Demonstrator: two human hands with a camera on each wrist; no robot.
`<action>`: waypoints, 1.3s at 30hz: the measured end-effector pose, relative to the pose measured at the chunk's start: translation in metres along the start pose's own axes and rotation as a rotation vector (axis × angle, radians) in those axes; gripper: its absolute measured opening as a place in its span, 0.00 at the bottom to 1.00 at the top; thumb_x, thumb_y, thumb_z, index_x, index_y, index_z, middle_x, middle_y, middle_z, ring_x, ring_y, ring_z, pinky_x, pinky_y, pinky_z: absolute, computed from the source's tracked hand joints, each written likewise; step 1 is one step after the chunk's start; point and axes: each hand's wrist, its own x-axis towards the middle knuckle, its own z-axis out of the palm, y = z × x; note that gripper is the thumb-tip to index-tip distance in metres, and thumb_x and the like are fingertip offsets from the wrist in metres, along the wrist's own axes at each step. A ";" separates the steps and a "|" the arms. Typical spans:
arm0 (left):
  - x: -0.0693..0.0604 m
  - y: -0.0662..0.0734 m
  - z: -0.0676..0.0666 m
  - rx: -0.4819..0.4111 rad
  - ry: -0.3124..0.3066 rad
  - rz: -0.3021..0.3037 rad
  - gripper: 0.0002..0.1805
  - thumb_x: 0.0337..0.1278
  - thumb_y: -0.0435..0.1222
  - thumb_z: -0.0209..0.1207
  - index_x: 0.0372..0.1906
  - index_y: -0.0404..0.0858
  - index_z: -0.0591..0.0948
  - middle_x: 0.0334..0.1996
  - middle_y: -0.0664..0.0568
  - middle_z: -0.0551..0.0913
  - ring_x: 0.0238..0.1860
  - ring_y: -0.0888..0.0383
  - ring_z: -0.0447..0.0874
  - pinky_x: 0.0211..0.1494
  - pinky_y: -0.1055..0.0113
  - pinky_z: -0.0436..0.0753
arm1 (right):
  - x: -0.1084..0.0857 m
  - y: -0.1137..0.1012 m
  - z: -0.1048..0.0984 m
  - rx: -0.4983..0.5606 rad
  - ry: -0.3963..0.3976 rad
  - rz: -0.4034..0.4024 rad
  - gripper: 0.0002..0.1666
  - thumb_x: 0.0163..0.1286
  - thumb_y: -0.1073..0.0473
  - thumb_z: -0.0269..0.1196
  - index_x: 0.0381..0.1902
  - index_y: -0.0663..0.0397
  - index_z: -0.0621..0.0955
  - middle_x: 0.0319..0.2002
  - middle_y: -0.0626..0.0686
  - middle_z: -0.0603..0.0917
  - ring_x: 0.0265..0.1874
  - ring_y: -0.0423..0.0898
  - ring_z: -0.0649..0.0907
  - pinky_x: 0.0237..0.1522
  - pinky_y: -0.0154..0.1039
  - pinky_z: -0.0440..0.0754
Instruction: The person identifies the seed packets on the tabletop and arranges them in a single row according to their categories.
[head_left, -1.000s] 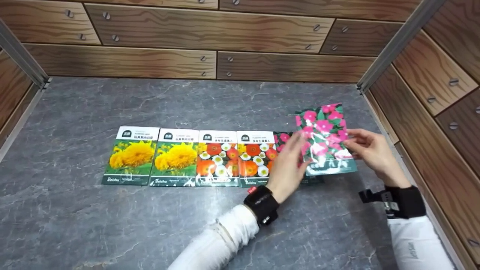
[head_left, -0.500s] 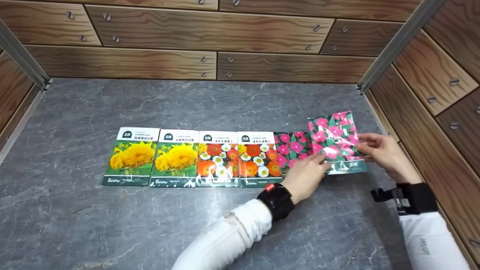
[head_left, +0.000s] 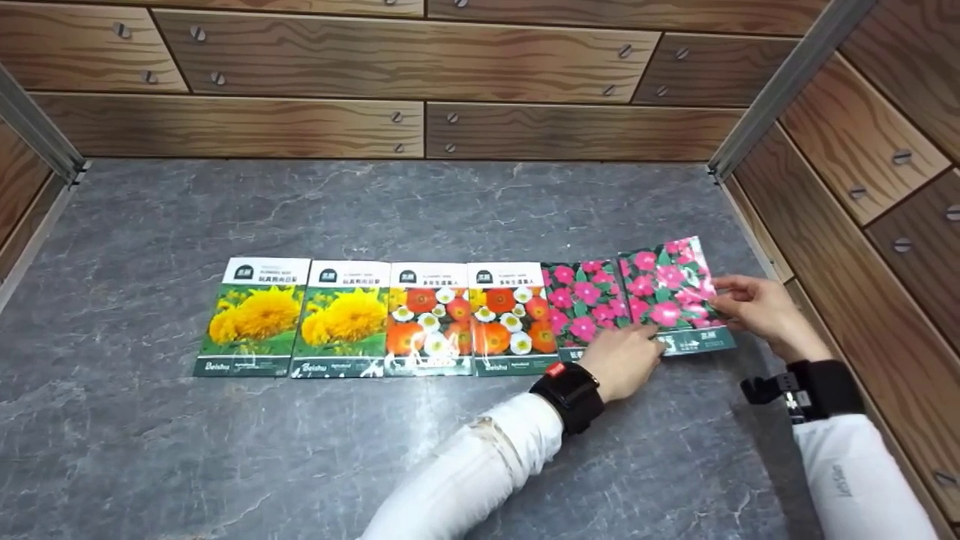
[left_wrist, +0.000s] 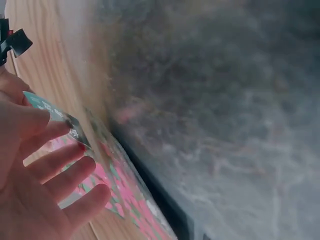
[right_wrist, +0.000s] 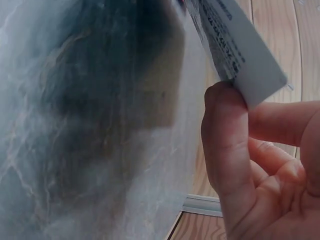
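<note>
My right hand pinches the right edge of a pink-flowered seed packet at the right end of a row. Thumb and finger hold its corner in the right wrist view. That packet tilts, its right side raised off the table. My left hand is at its lower left corner, fingers loosely extended; in the left wrist view these fingers lie against or just before the packet, contact unclear. To the left, a second pink-flowered packet lies flat, its lower right part hidden by my left hand.
Two orange-and-white poppy packets and two yellow-flower packets continue the row leftward. Wood-patterned walls enclose the grey marbled table at the back and sides; the right wall is close to my right hand.
The held packet has moved right and down, off the flat pink-flowered packet, to the row's right end. My left hand has slid right and toward me to its lower corner.
</note>
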 end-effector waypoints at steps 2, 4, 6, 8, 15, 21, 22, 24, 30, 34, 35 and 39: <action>0.000 0.000 0.001 0.007 -0.019 -0.004 0.14 0.80 0.43 0.54 0.55 0.54 0.89 0.62 0.62 0.86 0.60 0.64 0.87 0.55 0.69 0.90 | 0.002 0.001 0.002 -0.005 -0.010 -0.001 0.35 0.82 0.56 0.58 0.74 0.77 0.66 0.35 0.31 0.83 0.33 0.25 0.84 0.37 0.27 0.89; 0.000 -0.001 0.002 0.013 -0.037 -0.008 0.14 0.79 0.43 0.54 0.53 0.54 0.90 0.60 0.62 0.87 0.58 0.64 0.87 0.54 0.69 0.90 | 0.004 0.001 0.003 -0.025 -0.017 -0.005 0.33 0.82 0.58 0.58 0.73 0.77 0.67 0.36 0.35 0.84 0.32 0.26 0.85 0.37 0.28 0.89; -0.001 0.000 0.002 0.018 -0.056 -0.013 0.13 0.78 0.43 0.55 0.52 0.55 0.90 0.60 0.62 0.86 0.60 0.64 0.86 0.55 0.68 0.89 | 0.006 0.002 0.005 -0.046 -0.015 -0.011 0.32 0.81 0.60 0.58 0.71 0.79 0.68 0.38 0.40 0.87 0.31 0.27 0.85 0.36 0.29 0.90; -0.001 0.000 0.002 0.026 -0.075 -0.015 0.13 0.78 0.42 0.55 0.52 0.56 0.90 0.63 0.63 0.86 0.62 0.64 0.85 0.57 0.67 0.88 | 0.007 0.002 0.007 -0.078 -0.004 -0.021 0.30 0.79 0.62 0.59 0.69 0.80 0.70 0.38 0.49 0.90 0.30 0.27 0.84 0.35 0.29 0.90; 0.000 0.000 0.004 0.035 -0.115 -0.022 0.14 0.75 0.41 0.58 0.54 0.57 0.90 0.69 0.64 0.82 0.69 0.62 0.81 0.64 0.65 0.86 | 0.010 0.002 0.010 -0.191 0.011 -0.023 0.29 0.77 0.62 0.61 0.68 0.79 0.72 0.50 0.75 0.87 0.27 0.29 0.82 0.31 0.29 0.86; 0.003 0.001 0.005 0.037 -0.123 -0.026 0.12 0.74 0.41 0.58 0.50 0.56 0.91 0.68 0.64 0.82 0.70 0.61 0.80 0.69 0.62 0.84 | 0.013 0.004 0.014 -0.230 -0.008 0.013 0.30 0.78 0.60 0.60 0.68 0.80 0.71 0.43 0.68 0.89 0.23 0.35 0.81 0.26 0.32 0.82; 0.002 0.001 0.005 0.038 -0.127 -0.024 0.12 0.74 0.41 0.58 0.50 0.56 0.91 0.68 0.64 0.82 0.71 0.61 0.79 0.70 0.61 0.83 | 0.013 0.004 0.014 -0.234 -0.011 0.017 0.30 0.78 0.61 0.60 0.68 0.80 0.71 0.43 0.68 0.89 0.23 0.35 0.81 0.26 0.32 0.82; 0.002 0.001 0.005 0.039 -0.131 -0.022 0.12 0.74 0.41 0.58 0.50 0.56 0.90 0.68 0.64 0.83 0.71 0.61 0.79 0.71 0.60 0.81 | 0.014 0.005 0.015 -0.236 -0.019 0.027 0.30 0.78 0.60 0.60 0.68 0.80 0.71 0.44 0.69 0.89 0.23 0.35 0.81 0.27 0.32 0.82; 0.002 0.001 0.002 0.049 -0.144 -0.021 0.13 0.74 0.41 0.58 0.51 0.56 0.90 0.69 0.64 0.82 0.74 0.61 0.77 0.74 0.58 0.80 | 0.014 0.005 0.017 -0.242 -0.019 0.013 0.30 0.78 0.61 0.60 0.68 0.80 0.71 0.49 0.76 0.86 0.25 0.35 0.82 0.27 0.31 0.84; 0.002 0.000 0.001 0.041 -0.154 -0.027 0.13 0.74 0.41 0.58 0.52 0.56 0.90 0.71 0.64 0.81 0.76 0.60 0.75 0.75 0.58 0.79 | 0.015 0.004 0.019 -0.275 0.003 -0.010 0.30 0.76 0.61 0.61 0.67 0.79 0.73 0.50 0.77 0.86 0.26 0.36 0.83 0.28 0.31 0.83; 0.002 0.000 0.002 0.041 -0.155 -0.029 0.13 0.74 0.41 0.58 0.52 0.56 0.90 0.71 0.64 0.81 0.76 0.60 0.75 0.75 0.58 0.79 | 0.016 0.004 0.019 -0.288 0.009 -0.015 0.29 0.76 0.61 0.61 0.66 0.79 0.73 0.49 0.77 0.86 0.26 0.36 0.83 0.28 0.32 0.83; 0.003 -0.001 0.002 0.045 -0.157 -0.038 0.13 0.74 0.41 0.58 0.52 0.56 0.90 0.70 0.64 0.81 0.76 0.61 0.74 0.74 0.58 0.80 | 0.017 0.004 0.020 -0.359 0.041 -0.031 0.28 0.74 0.59 0.63 0.65 0.76 0.77 0.49 0.75 0.87 0.30 0.42 0.85 0.32 0.32 0.80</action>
